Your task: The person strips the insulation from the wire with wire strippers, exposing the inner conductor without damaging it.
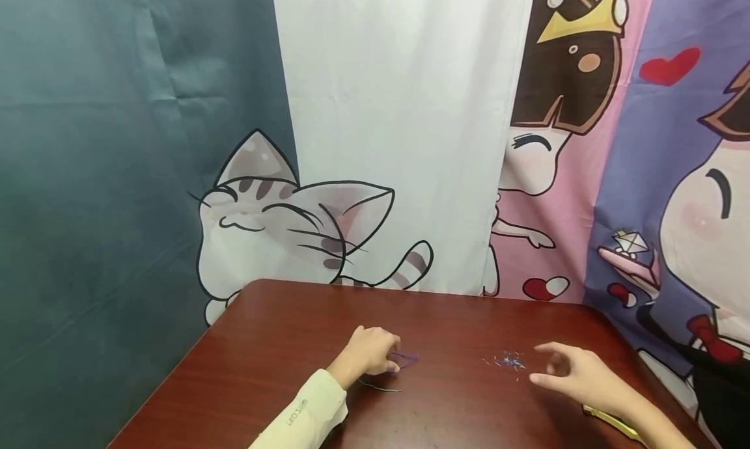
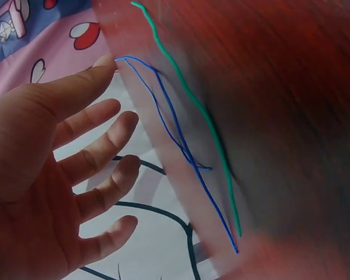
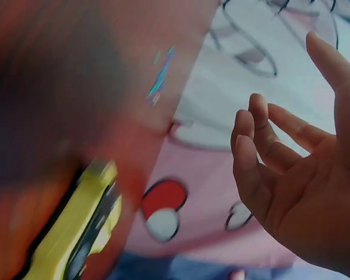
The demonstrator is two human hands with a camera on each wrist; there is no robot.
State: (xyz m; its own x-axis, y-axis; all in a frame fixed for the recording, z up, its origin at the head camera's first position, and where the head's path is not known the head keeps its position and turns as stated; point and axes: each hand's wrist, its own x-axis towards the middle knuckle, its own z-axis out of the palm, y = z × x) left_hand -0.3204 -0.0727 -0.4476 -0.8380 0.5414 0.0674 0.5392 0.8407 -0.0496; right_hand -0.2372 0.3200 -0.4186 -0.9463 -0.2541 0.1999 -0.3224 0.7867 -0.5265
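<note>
My left hand (image 1: pixel 370 351) is low over the left-middle of the table, fingers apart and loosely bent. In the left wrist view, a bent blue wire (image 2: pixel 170 119) lies just past the thumb tip; whether they touch I cannot tell. A green wire (image 2: pixel 205 114) runs alongside it on the wood. My right hand (image 1: pixel 577 374) hovers over the right side with thumb and fingers spread, nothing between them. Left of it lies a small scatter of thin coloured wire bits (image 1: pixel 511 360). A yellow-and-black utility knife (image 3: pixel 76 227) lies beneath the right forearm.
Both hands are over a reddish-brown wooden table (image 1: pixel 328 312) with rounded far corners. Behind it hangs a cloth curtain (image 1: pixel 404 110) printed with a cartoon cat and cartoon figures, close to the table's far edge.
</note>
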